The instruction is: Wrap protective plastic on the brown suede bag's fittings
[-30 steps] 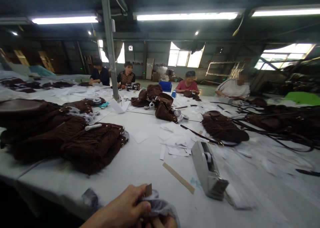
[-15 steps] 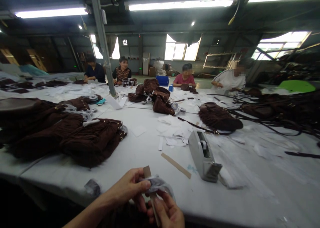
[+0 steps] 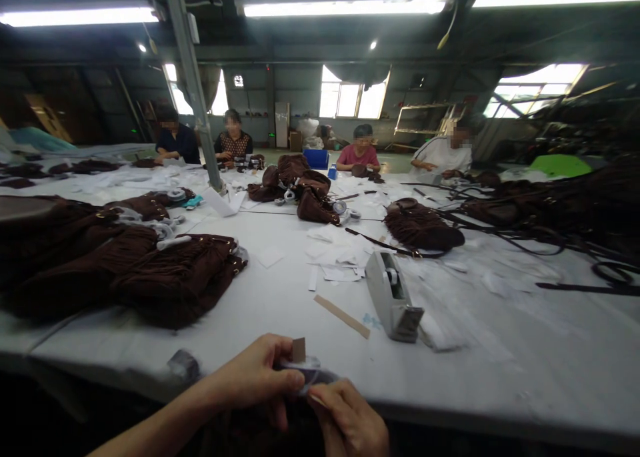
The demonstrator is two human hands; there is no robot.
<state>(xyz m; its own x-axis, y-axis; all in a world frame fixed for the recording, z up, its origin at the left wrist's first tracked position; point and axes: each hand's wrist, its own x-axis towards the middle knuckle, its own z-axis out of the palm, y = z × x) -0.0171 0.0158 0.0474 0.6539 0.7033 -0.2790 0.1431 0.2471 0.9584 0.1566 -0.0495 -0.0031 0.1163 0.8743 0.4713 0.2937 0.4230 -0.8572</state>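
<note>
Low in the middle, my left hand point(image 3: 265, 377) is closed on a greyish bundle wrapped in clear plastic point(image 3: 313, 371). The brown tip of a card strip point(image 3: 299, 349) sticks up beside its thumb. My right hand point(image 3: 353, 417) is closed too, its fingertips pinched at the near side of the bundle. What lies inside that pinch is mostly hidden. A second card strip point(image 3: 343, 315) lies flat on the table beyond my hands. Right of it stands a grey tape dispenser point(image 3: 395, 300).
Dark brown fringed bags point(image 3: 175, 277) are piled at left, with another fringed bag point(image 3: 423, 225) at right and more bags point(image 3: 300, 183) in the middle. Paper scraps litter the white table point(image 3: 280, 297). A metal post point(image 3: 193, 83) rises at its far side. Several people sit opposite.
My right hand has moved slightly right and turned, its fingers now pinched near the bundle. Less of the card strip and plastic shows. The whole view has shifted a little.
</note>
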